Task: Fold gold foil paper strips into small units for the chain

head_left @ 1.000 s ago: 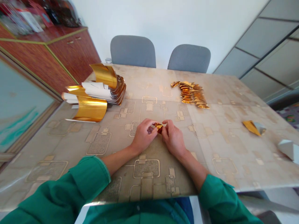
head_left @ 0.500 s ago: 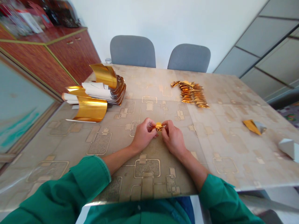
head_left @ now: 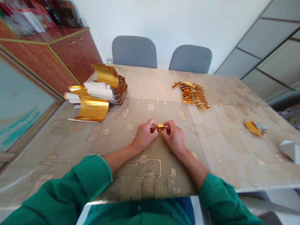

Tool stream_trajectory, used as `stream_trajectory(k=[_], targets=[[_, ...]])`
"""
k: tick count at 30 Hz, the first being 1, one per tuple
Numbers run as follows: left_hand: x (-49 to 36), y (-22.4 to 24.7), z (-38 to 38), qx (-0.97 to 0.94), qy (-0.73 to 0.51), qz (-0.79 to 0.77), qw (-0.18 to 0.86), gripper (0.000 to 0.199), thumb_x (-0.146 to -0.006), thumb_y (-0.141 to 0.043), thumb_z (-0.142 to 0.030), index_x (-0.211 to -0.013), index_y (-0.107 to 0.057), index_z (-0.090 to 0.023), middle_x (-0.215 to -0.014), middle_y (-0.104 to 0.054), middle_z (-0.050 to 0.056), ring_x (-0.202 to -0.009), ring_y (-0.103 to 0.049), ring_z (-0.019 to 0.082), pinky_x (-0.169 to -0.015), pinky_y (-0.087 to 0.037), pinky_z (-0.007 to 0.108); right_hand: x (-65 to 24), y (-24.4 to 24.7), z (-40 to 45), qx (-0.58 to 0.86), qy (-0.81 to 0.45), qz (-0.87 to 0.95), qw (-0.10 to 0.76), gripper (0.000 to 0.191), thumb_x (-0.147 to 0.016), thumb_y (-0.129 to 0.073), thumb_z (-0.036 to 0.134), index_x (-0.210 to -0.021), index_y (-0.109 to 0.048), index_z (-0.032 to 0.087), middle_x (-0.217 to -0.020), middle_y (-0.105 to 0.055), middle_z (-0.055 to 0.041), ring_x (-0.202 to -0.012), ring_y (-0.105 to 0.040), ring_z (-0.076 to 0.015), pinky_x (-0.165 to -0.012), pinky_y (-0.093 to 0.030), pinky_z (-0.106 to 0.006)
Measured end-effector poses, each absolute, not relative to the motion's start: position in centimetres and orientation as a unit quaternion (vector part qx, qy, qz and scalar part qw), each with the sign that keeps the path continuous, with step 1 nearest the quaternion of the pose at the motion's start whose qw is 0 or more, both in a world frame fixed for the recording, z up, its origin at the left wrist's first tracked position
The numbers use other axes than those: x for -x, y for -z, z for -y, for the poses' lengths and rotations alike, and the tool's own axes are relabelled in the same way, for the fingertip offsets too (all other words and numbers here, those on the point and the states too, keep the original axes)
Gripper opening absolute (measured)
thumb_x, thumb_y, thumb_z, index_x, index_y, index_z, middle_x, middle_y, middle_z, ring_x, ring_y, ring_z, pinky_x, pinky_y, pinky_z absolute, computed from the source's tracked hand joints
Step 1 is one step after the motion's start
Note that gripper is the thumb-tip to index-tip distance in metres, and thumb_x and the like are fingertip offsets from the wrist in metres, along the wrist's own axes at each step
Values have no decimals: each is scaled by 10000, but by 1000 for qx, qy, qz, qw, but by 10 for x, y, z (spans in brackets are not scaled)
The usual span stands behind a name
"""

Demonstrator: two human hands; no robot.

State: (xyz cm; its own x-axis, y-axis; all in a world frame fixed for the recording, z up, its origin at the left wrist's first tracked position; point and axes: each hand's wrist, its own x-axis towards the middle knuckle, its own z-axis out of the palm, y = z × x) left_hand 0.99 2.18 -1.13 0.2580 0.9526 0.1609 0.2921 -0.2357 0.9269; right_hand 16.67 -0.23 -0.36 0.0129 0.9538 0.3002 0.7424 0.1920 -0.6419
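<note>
Patterned table (head_left: pixel 225 150): our left hand (head_left: pixel 144 136) and right hand (head_left: pixel 174 137) pinching small folded gold foil piece (head_left: pixel 160 128) between fingertips (knuckles nearly meeting); row of folded gold pieces (head_left: pixel 191 95) beyond it, curled gold foil sheets (head_left: pixel 93 107) left of it.

The left hand (head_left: pixel 144 136) and right hand (head_left: pixel 174 138) pinch a small folded piece of gold foil (head_left: pixel 160 128) between them, over the patterned table (head_left: pixel 234 165). Farther along, a curved row of folded gold pieces (head_left: pixel 192 95) lies near the far edge, and curled sheets of gold foil (head_left: pixel 92 108) with white paper (head_left: pixel 97 89) sit to the left. A gold and silver folded piece (head_left: pixel 255 128) and a white piece (head_left: pixel 289 150) lie to the right. Two grey chairs (head_left: pixel 134 51) stand beyond the table, near a wooden cabinet (head_left: pixel 75 53)
</note>
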Motion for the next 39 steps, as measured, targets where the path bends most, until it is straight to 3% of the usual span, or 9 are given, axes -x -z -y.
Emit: stream_trajectory(k=[7, 17, 26, 39], targets=[[-10, 13, -20, -661, -399, -463, 435, 146, -762, -519, -121, -882, -563, -189, -558, -555, -90, -440, -586, 86, -449, -417, 160, -167, 4, 2, 626, -158, 683, 340, 174, -844, -469, 201, -979, -579, 192, -606, -574, 34, -505, -502, -134, -523, -308, -229], [-12, 9, -21, -641, -406, -472, 449, 154, -767, -535, -141, -905, -575, -197, -574, -612, -82, -429, -606, 92, -419, -424, 151, -165, 2, 3, 630, -152, 675, 354, 107, -820, -469, 184, -866, -561, 213, -659, -631, 9, -528, -537, -131, -543, -344, -225], [-14, 6, -22, -616, -408, -491, 461, 111, -756, -507, -142, -825, -580, -189, -540, -605, -70, -406, -591, 98, -399, -416, 157, -160, 3, 4, 632, -136, 689, 329, 124, -845, -458, 196, -903, -567, 208, -663, -634, -3, -528, -537, -141, -534, -328, -231], [-12, 3, -21, -636, -406, -473, 456, 377, -826, -579, -285, -1189, -536, -194, -574, -607, -87, -415, -587, 96, -441, -427, 171, -190, 2, -15, 680, -128, 633, 348, 146, -889, -464, 260, -924, -595, 207, -747, -675, -18, -616, -579, -165, -580, -341, -253]])
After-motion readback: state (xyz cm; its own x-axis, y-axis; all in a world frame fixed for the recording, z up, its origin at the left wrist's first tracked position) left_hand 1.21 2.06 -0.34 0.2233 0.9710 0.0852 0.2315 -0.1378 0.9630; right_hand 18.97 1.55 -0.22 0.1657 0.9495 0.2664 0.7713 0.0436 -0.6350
